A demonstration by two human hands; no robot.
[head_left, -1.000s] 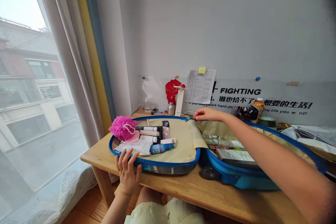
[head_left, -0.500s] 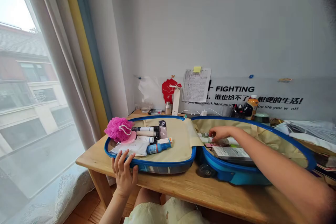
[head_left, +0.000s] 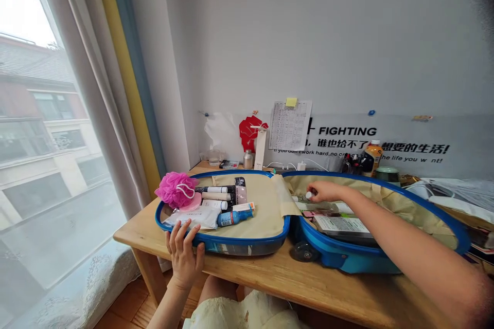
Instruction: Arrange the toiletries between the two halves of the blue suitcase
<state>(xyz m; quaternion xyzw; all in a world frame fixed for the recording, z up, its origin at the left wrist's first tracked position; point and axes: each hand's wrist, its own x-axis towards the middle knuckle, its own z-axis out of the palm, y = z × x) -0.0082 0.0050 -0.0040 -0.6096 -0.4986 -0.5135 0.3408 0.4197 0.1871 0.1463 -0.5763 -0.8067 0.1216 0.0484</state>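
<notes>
A blue suitcase point(head_left: 247, 248) lies open on the wooden table, its two halves side by side. My left hand point(head_left: 184, 257) rests on the front rim of the left half, fingers spread. Within that half are a pink bath puff point(head_left: 176, 190), a white packet point(head_left: 196, 217), a blue bottle point(head_left: 234, 217) and several white tubes point(head_left: 214, 196). Over the right half, my right hand point(head_left: 323, 192) pinches a small white-capped item point(head_left: 309, 195); its body is mostly hidden by the fingers. Below that hand lie a clear bottle point(head_left: 324, 206) and a flat box with printed text point(head_left: 341, 225).
Along the wall stand a metallic bottle point(head_left: 248, 158), a white upright stand point(head_left: 260, 149) and an orange drink bottle point(head_left: 372, 158). White cables and bags point(head_left: 455, 195) crowd the right side. The wooden table's front edge point(head_left: 270, 288) runs just before my lap.
My right hand has lifted slightly within the right half, and a white cap now shows at its fingertips. My left hand stays on the rim. The view has shifted a little.
</notes>
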